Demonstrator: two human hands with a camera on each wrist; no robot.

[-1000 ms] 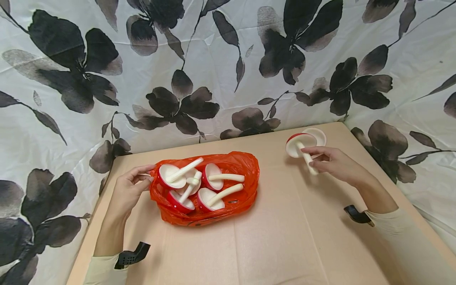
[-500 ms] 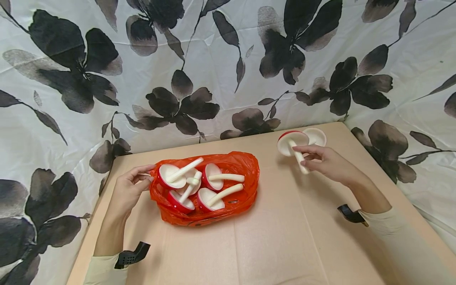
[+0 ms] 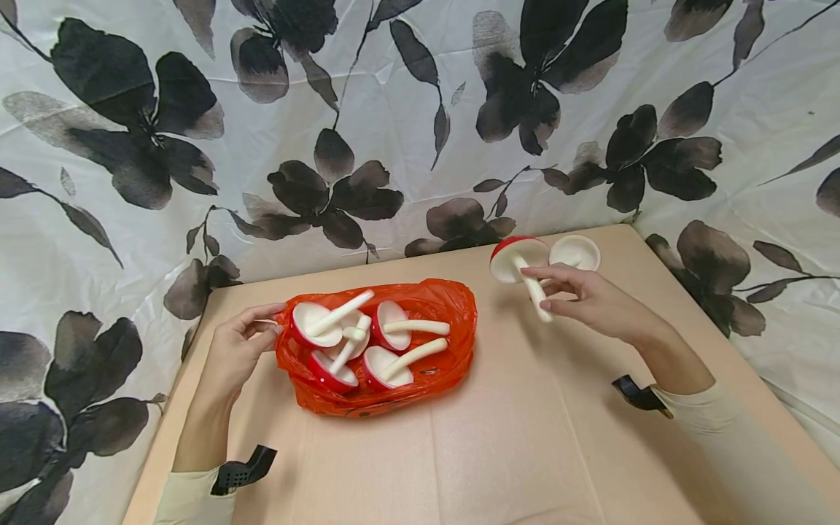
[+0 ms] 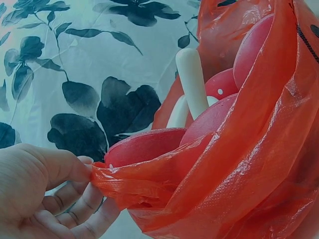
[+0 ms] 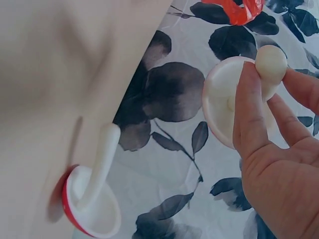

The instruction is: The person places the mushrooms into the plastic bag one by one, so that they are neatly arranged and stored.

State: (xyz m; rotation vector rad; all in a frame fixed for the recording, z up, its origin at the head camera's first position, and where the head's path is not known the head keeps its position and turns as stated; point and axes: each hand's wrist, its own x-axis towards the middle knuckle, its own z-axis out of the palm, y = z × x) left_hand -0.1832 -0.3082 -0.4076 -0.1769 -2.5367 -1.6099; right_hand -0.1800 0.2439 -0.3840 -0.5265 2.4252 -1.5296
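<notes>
My left hand pinches the left edge of a red plastic bag, with thumb and fingertips on the film in the left wrist view. Several toy mushrooms with red caps and white stems, such as this toy mushroom, lie in the bag with their pale undersides up. To the right, my right hand holds another toy mushroom by its stem, tilted above the table. The right wrist view shows thumb and fingers around that stem, cap beyond them.
One more mushroom lies at the table's back right, partly behind my right hand. The pale wooden table ends at a white cloth printed with dark flowers, hanging behind and at both sides.
My right hand has moved left with the mushroom, away from the one lying at the back right, which now shows more fully. The left hand and the bag have stayed put.
</notes>
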